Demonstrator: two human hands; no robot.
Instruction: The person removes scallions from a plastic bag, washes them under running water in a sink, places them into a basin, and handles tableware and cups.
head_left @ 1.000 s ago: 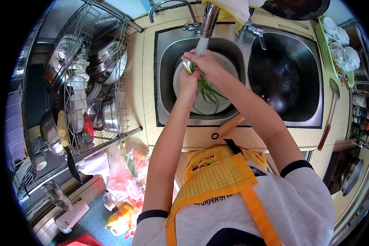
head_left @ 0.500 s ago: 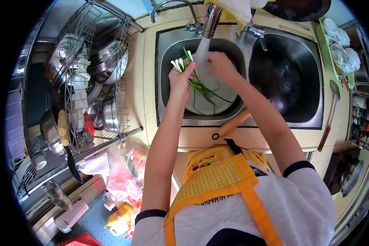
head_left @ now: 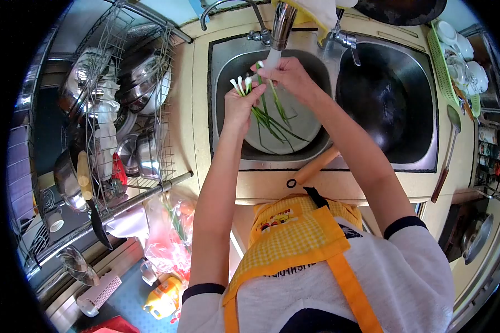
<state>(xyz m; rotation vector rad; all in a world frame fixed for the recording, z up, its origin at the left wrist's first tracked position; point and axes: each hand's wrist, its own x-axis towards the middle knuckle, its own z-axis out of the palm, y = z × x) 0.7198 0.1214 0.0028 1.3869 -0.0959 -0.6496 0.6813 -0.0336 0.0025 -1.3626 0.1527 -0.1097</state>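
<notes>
Nearest is the yellow checked apron (head_left: pixel 294 238), with the wooden handle (head_left: pixel 316 165) just past it, crossing the sink's front edge. Beyond, over the sink's left basin (head_left: pixel 225 77), the left grip (head_left: pixel 239 106) is closed around a bunch of spring onions (head_left: pixel 268 120): their white ends poke up past the thumb, and the green leaves trail out below the fingers, above a pale bowl (head_left: pixel 307 126). To its right and slightly farther off, the right grip (head_left: pixel 292 77) pinches the white end of a spring onion between its fingertips, green stalk hanging beneath. That end sits right by the stream of water (head_left: pixel 272 59). Farthest is the tap (head_left: pixel 283 25), directly above the stream.
</notes>
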